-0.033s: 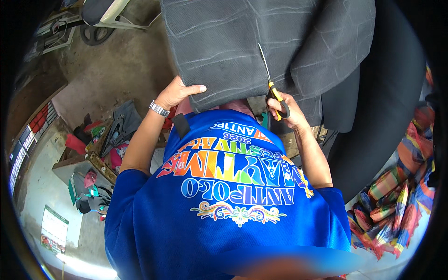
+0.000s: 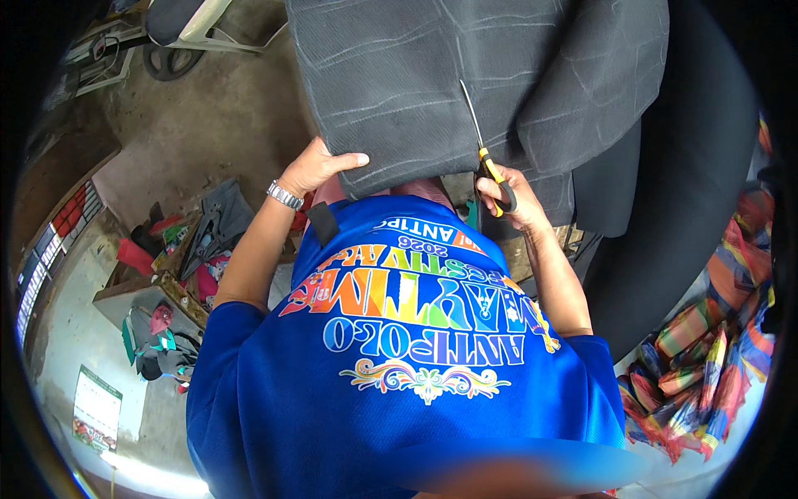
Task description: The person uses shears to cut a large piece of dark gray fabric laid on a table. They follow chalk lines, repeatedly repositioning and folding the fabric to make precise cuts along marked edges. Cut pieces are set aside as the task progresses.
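Note:
A large dark grey sheet of fabric [image 2: 391, 91], crossed by pale chalk-like lines, spreads out in front of me. My left hand [image 2: 320, 166] pinches its near left edge, thumb on top and fingers underneath. In my right hand [image 2: 514, 195] is a pair of scissors [image 2: 489, 166] with yellow and black handles. One slim blade lies on top of the sheet and points away from me; the other blade is hidden. A slit runs from the near edge along the blade. Right of it, the material curls over in a loose fold [image 2: 594, 91].
A thick black roll of material [image 2: 682, 183] rises on the right, beside checked multicoloured cloth [image 2: 698, 341]. At the left, a wooden box [image 2: 158, 287] stands near piled scraps [image 2: 220, 220]. Farther off are a black wheel [image 2: 170, 62] and a pale metal frame [image 2: 199, 25].

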